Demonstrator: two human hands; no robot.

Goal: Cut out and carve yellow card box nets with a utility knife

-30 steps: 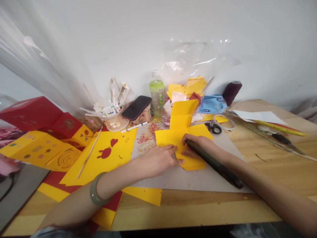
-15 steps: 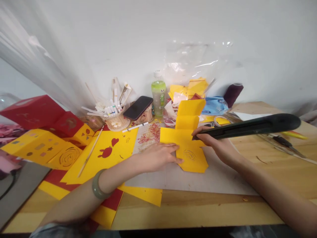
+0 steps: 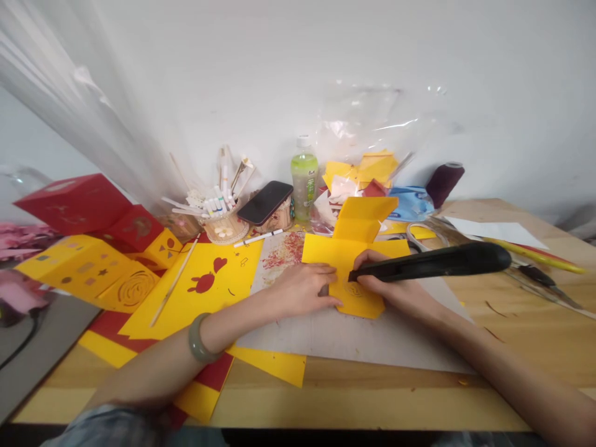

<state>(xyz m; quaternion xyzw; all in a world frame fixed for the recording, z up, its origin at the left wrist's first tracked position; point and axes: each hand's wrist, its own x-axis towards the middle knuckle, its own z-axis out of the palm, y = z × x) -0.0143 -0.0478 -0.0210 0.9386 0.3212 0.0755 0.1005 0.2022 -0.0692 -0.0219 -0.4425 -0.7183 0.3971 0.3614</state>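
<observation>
- The left hand point(image 3: 305, 288) lies flat with its fingers spread on the yellow paper piece point(image 3: 354, 261), pressing its left part down; it holds nothing
- The right hand point(image 3: 388, 285) is closed around a black utility knife point(image 3: 433, 262), gripped near the front end, with the tip pointing left and down at a small cut pattern on the paper
- The knife's long handle sticks out to the right, above the table point(image 3: 372, 391) and clear of it
- The yellow paper piece rests on a grey cutting mat point(image 3: 354, 338) in the middle of the table, between the two hands; its far flap is folded up and tilts back
- A green bangle point(image 3: 199, 338) sits on the left wrist
- Left of the mat lies a yellow sheet with red cut-out shapes point(image 3: 205, 285), and a thin wooden stick point(image 3: 174, 282) lies across it
- Further left are red and yellow paper boxes point(image 3: 93, 248)
- Along the wall stand a basket of pens point(image 3: 221, 214), a dark phone point(image 3: 265, 202) propped on a small holder, a green drink bottle point(image 3: 304, 180) and a clear plastic bag point(image 3: 372, 136) with yellow paper scraps
- A dark thread spool point(image 3: 444, 180) stands at the right of the bag
</observation>
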